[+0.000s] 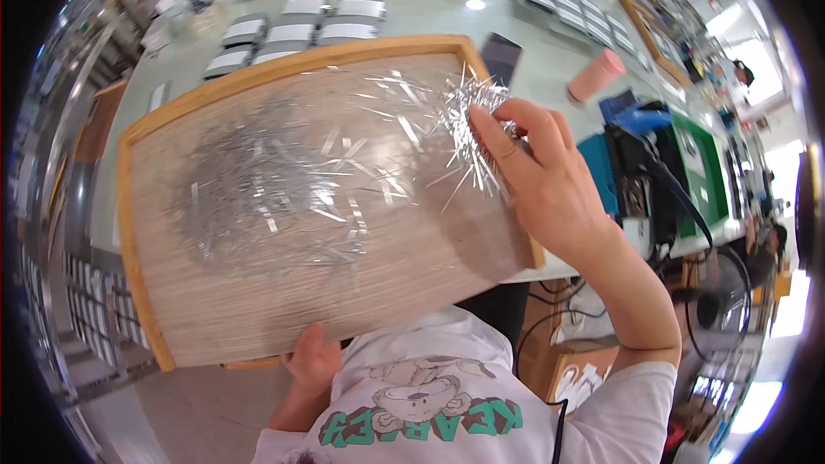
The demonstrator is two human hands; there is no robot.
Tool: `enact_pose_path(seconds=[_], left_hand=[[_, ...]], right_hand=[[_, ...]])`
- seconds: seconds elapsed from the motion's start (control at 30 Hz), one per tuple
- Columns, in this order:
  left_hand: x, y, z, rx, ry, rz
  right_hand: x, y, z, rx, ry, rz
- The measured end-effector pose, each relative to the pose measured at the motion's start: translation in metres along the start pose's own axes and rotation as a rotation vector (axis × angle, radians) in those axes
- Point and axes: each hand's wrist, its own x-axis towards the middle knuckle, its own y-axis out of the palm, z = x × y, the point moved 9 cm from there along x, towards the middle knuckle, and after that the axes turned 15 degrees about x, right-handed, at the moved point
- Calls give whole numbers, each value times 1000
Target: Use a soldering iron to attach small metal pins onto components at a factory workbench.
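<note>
A wood-framed tray (pixel 412 245) with a wood-grain bottom lies tilted in front of me. My left hand (pixel 311 359) holds its near edge, the thumb showing on the rim and the other fingers hidden below. Over the tray's right end, my right hand (pixel 550 176) pinches a bunch of thin, shiny silver metal strips (pixel 471 131) between thumb and fingers. The strips fan out in all directions from the grip. A blurred heap of similar strips (pixel 258 189) covers the tray's left half, with loose ones scattered toward the middle.
Behind the tray, the pale green table (pixel 421 0) bears rows of grey-and-white flat pieces (pixel 292 34). A dark phone (pixel 501 58) and a pink cylinder (pixel 595 75) lie beyond my right hand. Farther right are a blue-and-black device (pixel 632 146) with cables and a green tray (pixel 700 176).
</note>
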Motion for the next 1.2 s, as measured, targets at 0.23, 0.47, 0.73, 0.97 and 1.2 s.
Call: enact_pose_path(seconds=[0.23, 0.47, 0.73, 0.97, 1.2], left_hand=[[20, -12, 20, -447, -211, -59], [32, -36, -28, -34, 291, -275], [39, -36, 4, -753, -54, -355], [26, -29, 8, -264, -168, -164], [22, -15, -43, 100, 167, -310]], right_hand=[[-81, -36, -73, -130, 246, -95], [-159, 20, -129, -76, 407, 104], [-155, 20, -138, -31, 522, 481], [-117, -41, -96, 105, 598, 416], [-50, -17, 25, 327, 68, 234]])
